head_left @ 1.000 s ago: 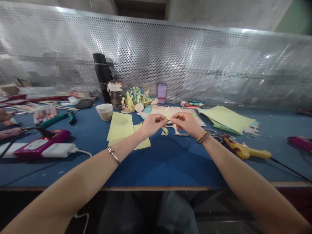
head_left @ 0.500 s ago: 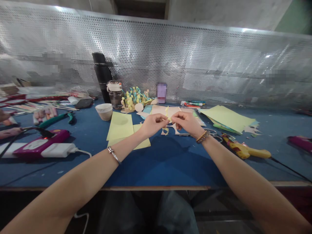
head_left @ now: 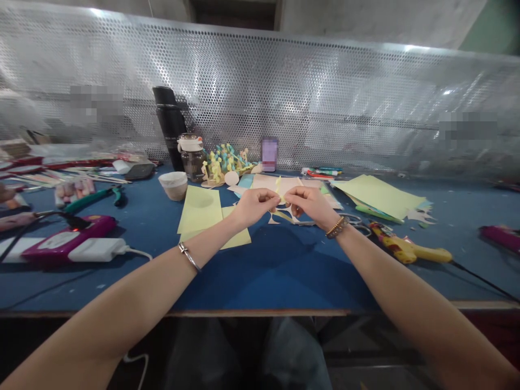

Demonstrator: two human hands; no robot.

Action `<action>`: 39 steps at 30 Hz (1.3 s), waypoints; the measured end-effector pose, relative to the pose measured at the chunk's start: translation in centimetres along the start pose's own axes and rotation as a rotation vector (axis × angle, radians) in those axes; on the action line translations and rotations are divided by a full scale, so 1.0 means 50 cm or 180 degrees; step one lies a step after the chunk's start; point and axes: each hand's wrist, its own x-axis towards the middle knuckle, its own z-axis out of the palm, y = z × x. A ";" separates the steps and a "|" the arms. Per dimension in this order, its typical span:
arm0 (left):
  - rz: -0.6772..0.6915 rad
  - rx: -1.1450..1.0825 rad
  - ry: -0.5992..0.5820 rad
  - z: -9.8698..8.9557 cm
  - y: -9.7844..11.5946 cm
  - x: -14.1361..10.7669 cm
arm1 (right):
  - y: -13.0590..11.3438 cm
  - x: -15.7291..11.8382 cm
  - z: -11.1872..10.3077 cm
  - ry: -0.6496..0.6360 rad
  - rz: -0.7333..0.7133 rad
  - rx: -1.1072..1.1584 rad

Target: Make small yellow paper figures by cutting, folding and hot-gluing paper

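My left grip [head_left: 252,207] and my right grip [head_left: 311,207] are both closed, and they come together just above the tabletop [head_left: 276,276]. Between the fingertips of the two grips I pinch a narrow yellow paper strip [head_left: 278,189] — it stands up a little above my fingers, and I cannot see how much of it is hidden inside them. Behind the strip, just past both grips, lies a beige paper sheet [head_left: 272,185]. Directly below the grips there are beige paper cut-outs [head_left: 284,215] on the blue surface. Under and to the left of my left grip lie two yellow paper sheets [head_left: 199,214], one partly over the other. To the right of my right grip I see scissors [head_left: 352,219], and further right a yellow hot glue gun [head_left: 406,251] and a stack of pale green paper [head_left: 377,196]. Ahead of my left grip stand a paper cup [head_left: 173,185], a glass jar [head_left: 193,158] and a black thermos [head_left: 168,127] — further left lie green pliers [head_left: 91,199] and a white power strip [head_left: 95,249]
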 end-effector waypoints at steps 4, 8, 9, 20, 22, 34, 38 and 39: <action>0.0012 0.0048 0.0029 0.000 -0.005 0.001 | 0.002 0.001 -0.004 -0.0034 0.0045 0.0065; 0.0034 0.0097 -0.0005 0.000 -0.008 0.001 | 0.003 0.000 -0.007 -0.0021 -0.0037 -0.0114; 0.0046 0.0106 -0.0027 0.000 -0.008 0.001 | 0.002 -0.001 -0.007 -0.0019 -0.0063 -0.0181; 0.0116 0.0175 0.0144 0.004 -0.010 0.001 | 0.000 -0.002 -0.004 -0.0121 -0.0140 -0.0323; 0.0027 0.0137 0.0142 0.003 -0.009 0.001 | -0.001 -0.002 -0.005 -0.0120 -0.0129 -0.0274; -0.0187 -0.0154 0.0069 0.004 -0.008 0.000 | 0.006 -0.002 -0.003 -0.0046 -0.0064 -0.0224; -0.0057 -0.0040 0.0003 0.000 -0.013 0.004 | 0.005 -0.001 -0.005 -0.0044 -0.0031 -0.0220; 0.0040 0.0080 0.0024 -0.002 -0.012 0.005 | 0.004 -0.001 -0.006 -0.0025 -0.0036 -0.0244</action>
